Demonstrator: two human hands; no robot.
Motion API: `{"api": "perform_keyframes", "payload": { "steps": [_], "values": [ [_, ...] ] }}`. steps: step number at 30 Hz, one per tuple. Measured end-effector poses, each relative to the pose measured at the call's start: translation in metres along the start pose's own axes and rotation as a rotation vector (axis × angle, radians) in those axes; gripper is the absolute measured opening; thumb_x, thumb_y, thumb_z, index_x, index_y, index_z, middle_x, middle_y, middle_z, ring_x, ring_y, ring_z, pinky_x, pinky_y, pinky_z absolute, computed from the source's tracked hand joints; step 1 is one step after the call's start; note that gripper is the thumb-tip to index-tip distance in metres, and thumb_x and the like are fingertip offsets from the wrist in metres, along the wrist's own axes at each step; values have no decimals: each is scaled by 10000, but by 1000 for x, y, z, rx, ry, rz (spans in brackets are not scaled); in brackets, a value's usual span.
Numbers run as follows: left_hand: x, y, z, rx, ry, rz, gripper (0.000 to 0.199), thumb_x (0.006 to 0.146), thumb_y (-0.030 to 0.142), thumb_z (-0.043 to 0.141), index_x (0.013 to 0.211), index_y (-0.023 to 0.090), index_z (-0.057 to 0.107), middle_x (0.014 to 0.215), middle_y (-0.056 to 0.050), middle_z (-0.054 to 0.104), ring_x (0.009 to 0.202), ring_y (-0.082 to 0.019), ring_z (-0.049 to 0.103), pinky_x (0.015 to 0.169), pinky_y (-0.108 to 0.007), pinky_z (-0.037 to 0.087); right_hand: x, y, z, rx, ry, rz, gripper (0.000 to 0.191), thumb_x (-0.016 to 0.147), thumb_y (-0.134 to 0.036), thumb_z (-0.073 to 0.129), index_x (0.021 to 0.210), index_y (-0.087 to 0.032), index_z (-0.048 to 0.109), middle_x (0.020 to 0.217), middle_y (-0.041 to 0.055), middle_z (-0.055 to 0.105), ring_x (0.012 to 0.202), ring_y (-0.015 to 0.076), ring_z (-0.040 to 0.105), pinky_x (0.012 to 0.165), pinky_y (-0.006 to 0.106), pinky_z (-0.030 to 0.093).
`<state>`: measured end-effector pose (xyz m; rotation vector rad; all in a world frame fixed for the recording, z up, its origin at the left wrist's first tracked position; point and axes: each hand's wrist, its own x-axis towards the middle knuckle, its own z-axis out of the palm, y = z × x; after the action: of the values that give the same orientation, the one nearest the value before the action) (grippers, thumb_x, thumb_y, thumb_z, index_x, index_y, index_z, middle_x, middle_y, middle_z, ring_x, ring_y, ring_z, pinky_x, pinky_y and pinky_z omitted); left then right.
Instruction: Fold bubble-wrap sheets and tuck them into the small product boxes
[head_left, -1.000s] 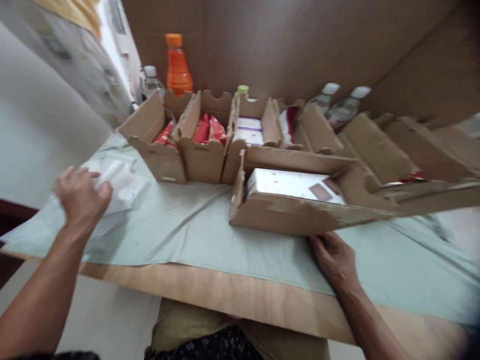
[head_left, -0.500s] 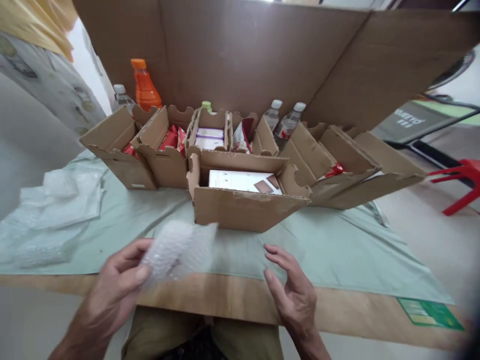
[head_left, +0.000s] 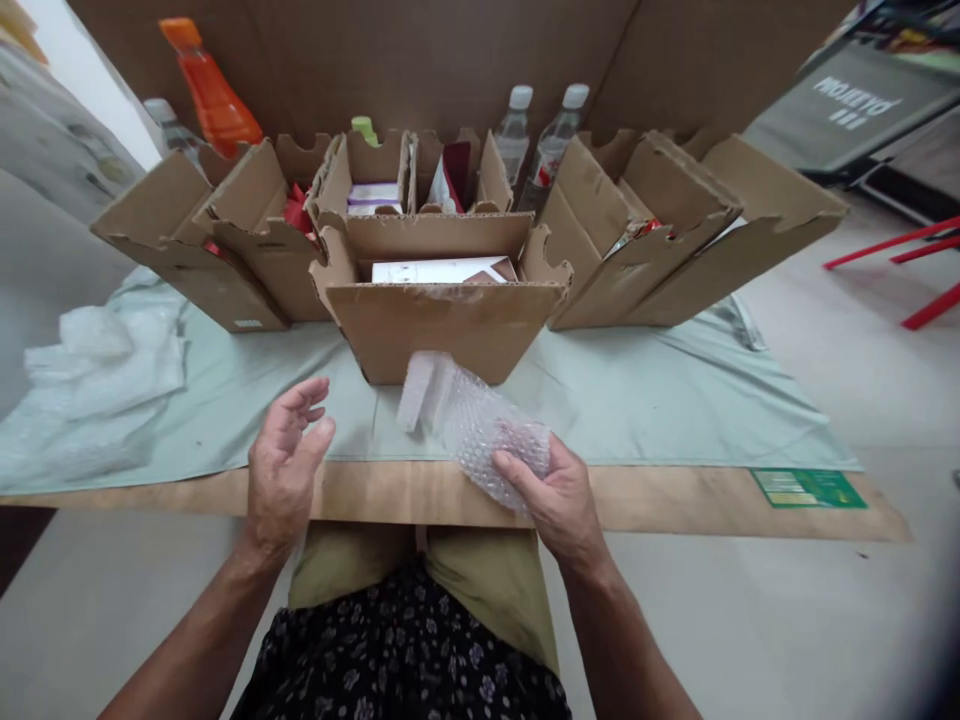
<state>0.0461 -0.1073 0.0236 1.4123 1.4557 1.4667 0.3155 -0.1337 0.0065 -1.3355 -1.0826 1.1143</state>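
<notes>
My right hand [head_left: 559, 495] grips one end of a bubble wrap bag [head_left: 487, 430], thumb on top. The clear wrap slants up and left, its far end folded over in front of a cardboard box [head_left: 450, 325]. Whether anything lies inside the wrap I cannot tell. My left hand [head_left: 289, 455] hovers over the near table edge, left of the wrap, fingers apart and holding nothing. In the cardboard box lies a white carton [head_left: 442, 271] with a brown pattern.
More cardboard bins [head_left: 255, 240] stand in a row behind, with red packets [head_left: 298, 208] and purple-edged boxes [head_left: 375, 193]. An orange bottle [head_left: 214, 100] and clear bottles [head_left: 514, 135] rise behind them. Bubble wrap [head_left: 105, 370] is piled at left; a green card [head_left: 808, 488] lies right.
The bubble wrap bag has passed from my left hand to my right. My left hand has let go and opened. The view has tilted down.
</notes>
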Motion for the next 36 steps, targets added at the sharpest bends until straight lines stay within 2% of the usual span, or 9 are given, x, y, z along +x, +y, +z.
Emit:
{"api": "perform_keyframes", "payload": {
  "steps": [5, 8, 10, 14, 19, 21, 24, 31, 36],
  "values": [
    [-14, 27, 12, 421, -272, 535, 616, 894, 235, 702, 1478, 253, 507, 1571, -143, 500, 1490, -333, 441, 1227, -567, 375, -13, -27, -1, -201, -245, -257, 183, 879, -297, 753, 1048, -231, 770, 839, -1, 774, 685, 144, 701, 638, 226, 566],
    [-17, 42, 23, 426, -414, 687, 771, 852, 171, 674, 1565, 217, 384, 1670, -187, 353, 1608, -370, 228, 1271, -622, 277, -24, -42, -6, -209, -381, -355, 181, 890, -223, 743, 1067, -251, 772, 910, -3, 794, 727, 137, 727, 666, 210, 581],
    [-15, 44, 23, 440, -536, 739, 718, 830, 146, 659, 1515, 215, 456, 1602, -166, 469, 1613, -370, 220, 1295, -659, 160, -30, -49, -12, -217, -443, -392, 190, 890, -185, 736, 1064, -251, 775, 938, 4, 801, 742, 141, 737, 662, 207, 585],
    [-1, 30, 13, 524, -689, 675, 225, 890, 139, 597, 1063, 222, 715, 962, -34, 747, 1161, -268, 671, 1296, -677, 81, -36, -54, -30, -221, -331, -371, 41, 877, -217, 764, 913, -219, 782, 791, 10, 767, 605, 134, 674, 545, 213, 532],
    [19, 13, -19, 486, -771, 404, 143, 892, 246, 582, 803, 219, 691, 811, -17, 706, 816, -194, 668, 1141, -563, 434, -34, -39, -55, -188, 72, -274, 215, 831, -432, 832, 821, -225, 774, 658, 9, 676, 544, 141, 558, 474, 255, 451],
    [24, 13, -34, 433, -761, 260, 123, 862, 289, 606, 809, 231, 701, 843, -34, 729, 814, -207, 674, 901, -406, 562, -30, -31, -61, -189, 161, -266, 255, 798, -474, 853, 797, -237, 760, 636, 4, 646, 543, 148, 519, 475, 277, 428],
    [30, 13, -53, 391, -697, 69, 146, 845, 359, 634, 805, 245, 717, 809, -38, 730, 758, -206, 660, 682, -301, 531, -22, -21, -62, -208, 247, -256, 244, 798, -452, 855, 818, -235, 744, 694, 1, 662, 613, 152, 546, 551, 289, 448],
    [53, -14, -49, 584, -404, -14, 367, 835, 457, 656, 1088, 206, 742, 811, -37, 693, 740, -220, 637, 751, -356, 531, 9, 13, -50, -513, 290, -208, 297, 827, -424, 762, 1019, -200, 733, 903, 44, 729, 776, 201, 649, 748, 371, 553],
    [45, -30, -41, 801, -272, 292, 376, 879, 396, 623, 1190, 207, 717, 1198, -145, 704, 1160, -363, 636, 1050, -541, 473, 16, 35, -56, -884, 391, -462, 463, 866, -316, 687, 1306, -180, 639, 1245, 159, 693, 1015, 296, 675, 917, 532, 555]
  ]
}}
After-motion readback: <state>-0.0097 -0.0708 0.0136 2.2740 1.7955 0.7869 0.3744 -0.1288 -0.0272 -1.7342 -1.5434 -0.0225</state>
